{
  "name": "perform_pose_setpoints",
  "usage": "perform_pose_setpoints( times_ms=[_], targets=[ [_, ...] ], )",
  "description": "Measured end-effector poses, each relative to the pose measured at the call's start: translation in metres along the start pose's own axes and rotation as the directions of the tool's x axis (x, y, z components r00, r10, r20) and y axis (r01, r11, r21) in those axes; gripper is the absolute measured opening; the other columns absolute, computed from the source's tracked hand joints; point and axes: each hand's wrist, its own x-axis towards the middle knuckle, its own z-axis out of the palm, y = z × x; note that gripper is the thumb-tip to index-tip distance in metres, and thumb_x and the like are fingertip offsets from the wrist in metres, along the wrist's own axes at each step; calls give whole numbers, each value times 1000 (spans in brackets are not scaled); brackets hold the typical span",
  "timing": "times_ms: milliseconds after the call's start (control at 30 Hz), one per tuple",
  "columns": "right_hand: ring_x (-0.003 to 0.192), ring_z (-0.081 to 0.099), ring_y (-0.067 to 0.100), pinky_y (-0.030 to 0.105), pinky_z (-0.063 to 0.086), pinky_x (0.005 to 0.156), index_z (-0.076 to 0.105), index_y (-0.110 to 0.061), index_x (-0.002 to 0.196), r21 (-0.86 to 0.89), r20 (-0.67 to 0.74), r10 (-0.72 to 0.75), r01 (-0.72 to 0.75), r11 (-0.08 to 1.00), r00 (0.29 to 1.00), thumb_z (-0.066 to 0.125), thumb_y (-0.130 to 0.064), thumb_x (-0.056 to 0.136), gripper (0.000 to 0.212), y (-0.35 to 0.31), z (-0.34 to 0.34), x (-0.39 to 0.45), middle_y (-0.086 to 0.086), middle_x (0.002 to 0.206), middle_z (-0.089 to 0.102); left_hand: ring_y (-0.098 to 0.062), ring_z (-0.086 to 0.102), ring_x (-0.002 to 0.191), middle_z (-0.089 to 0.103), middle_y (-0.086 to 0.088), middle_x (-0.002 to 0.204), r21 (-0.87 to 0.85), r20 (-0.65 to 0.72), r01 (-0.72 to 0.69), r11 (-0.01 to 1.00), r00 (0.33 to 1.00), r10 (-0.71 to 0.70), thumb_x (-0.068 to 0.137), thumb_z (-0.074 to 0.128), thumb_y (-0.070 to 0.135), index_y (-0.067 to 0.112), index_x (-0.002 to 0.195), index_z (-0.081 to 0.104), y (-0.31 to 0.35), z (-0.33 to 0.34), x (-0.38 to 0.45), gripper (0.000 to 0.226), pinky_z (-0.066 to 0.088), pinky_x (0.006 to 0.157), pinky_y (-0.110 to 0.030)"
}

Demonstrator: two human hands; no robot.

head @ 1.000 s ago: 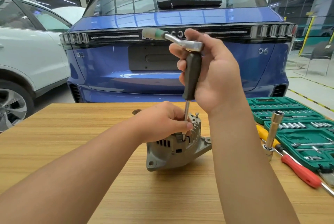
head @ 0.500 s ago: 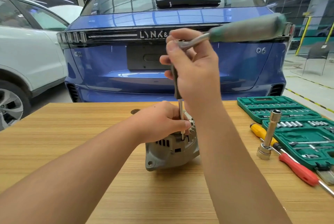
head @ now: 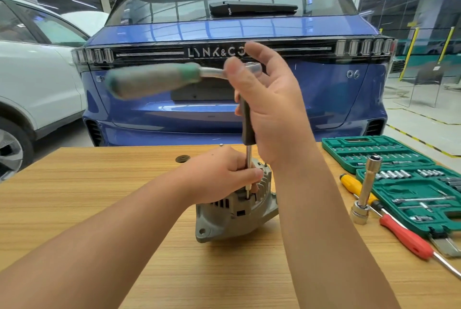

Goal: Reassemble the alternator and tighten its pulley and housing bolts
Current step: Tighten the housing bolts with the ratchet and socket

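Right hand [head: 272,106] raised above the alternator [head: 237,211], fingers and thumb curled loosely round the head of a ratchet wrench [head: 159,79]; the grey-and-green handle points left, motion-blurred. Below the head, a dark-gripped extension driver [head: 248,124] runs straight down, its thin steel shaft reaching a bolt recess on top of the alternator. Left hand [head: 219,176] wraps the upper housing, fingers closed round it beside the shaft, steadying it. Alternator sits upright on the wooden table [head: 99,196], near centre, mounting ear toward the viewer. To the right: an open green socket set case [head: 399,174]; a long socket extension [head: 366,191] standing tilted on its socket; a yellow-handled screwdriver [head: 354,184] and a red-handled screwdriver [head: 406,238] lying beside the case. Behind the table, the rear of a blue car [head: 224,34], badge reading LYNK&CO; a white car [head: 37,79] at left.
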Motion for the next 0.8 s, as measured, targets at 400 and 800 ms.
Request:
perform_pose_setpoints(
  times_ms=[400, 800],
  targets=[
    [66, 55, 13, 24, 38, 62, 67, -9, 101, 387, 118, 344, -362, 848, 932, 52, -36, 99, 31, -10, -1, 6, 7, 91, 74, 5, 51, 51, 55, 24, 55, 59, -25, 11, 998, 1000, -9, 101, 53, 57, 35, 87, 73, -5, 0, 2, 33, 31, 45, -17],
    [78, 65, 18, 31, 55, 64, 62, -26, 106, 112, 72, -61, 52, 992, 996, 59, -2, 99, 25, 4, 6, -4, 7, 100, 66, -5, 63, 65, 73, 10, 77, -42, -47, 4, 999, 999, -6, 99, 60, 51, 36, 87, 76, -6, -1, 1, 25, 51, 66, -30]
  ],
)
